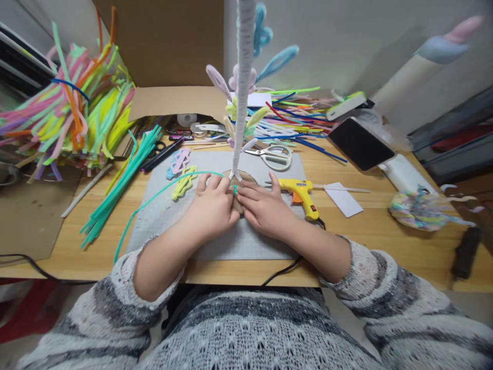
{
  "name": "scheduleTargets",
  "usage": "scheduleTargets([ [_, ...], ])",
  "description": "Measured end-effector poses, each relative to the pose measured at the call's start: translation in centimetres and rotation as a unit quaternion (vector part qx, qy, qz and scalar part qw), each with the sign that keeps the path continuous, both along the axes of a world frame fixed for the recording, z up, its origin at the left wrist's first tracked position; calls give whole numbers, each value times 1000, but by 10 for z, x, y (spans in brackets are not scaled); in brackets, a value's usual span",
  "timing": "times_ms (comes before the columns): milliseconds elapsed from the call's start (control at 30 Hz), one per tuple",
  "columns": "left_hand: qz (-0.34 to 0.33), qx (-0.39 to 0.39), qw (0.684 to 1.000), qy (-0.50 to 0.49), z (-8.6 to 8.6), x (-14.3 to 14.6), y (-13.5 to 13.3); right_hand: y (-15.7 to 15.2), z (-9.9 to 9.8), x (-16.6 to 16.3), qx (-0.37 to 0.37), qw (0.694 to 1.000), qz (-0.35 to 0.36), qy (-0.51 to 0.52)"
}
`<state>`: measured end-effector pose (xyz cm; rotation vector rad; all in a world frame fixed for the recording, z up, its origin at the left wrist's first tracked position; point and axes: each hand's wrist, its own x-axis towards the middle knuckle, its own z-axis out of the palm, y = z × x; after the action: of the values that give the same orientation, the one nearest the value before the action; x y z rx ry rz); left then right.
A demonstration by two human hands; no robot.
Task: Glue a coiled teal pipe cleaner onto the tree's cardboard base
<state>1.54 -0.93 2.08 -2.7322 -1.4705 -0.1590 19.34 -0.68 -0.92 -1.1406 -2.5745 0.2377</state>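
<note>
Fingers of the left hand (pixel 213 205) and right hand (pixel 265 208) pinch the teal pipe cleaner (pixel 165 187) at the white stem's (pixel 243 92) foot on the bench (pixel 385 241); it seems light and bendable; best gripped close there.

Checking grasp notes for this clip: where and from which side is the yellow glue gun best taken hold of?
Probably by its handle, coming from the near right. The glue gun lies on its side, nozzle pointing left toward the right hand, glue stick jutting right; the handle slants toward the person, clear of both.
</note>
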Motion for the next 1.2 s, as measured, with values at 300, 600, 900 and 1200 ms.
scheduleTargets([
  [300, 6, -26, 999, -21, 0, -3, 8, 0, 2, -3, 6, 1000, 0, -3],
  [600, 124, -54, 985, -110, -16, -11, 25, 0, -2, -1, 8, 1000, -2, 13],
  [900, 103, -34, 990, -85, -14, -10, 18, -2, -3, -1, -6, 1000, -4, 28],
  [1200, 103, -21, 991, -84, -14, -6, 15, 2, -6, 3, -28, 999, 3, 29],
])
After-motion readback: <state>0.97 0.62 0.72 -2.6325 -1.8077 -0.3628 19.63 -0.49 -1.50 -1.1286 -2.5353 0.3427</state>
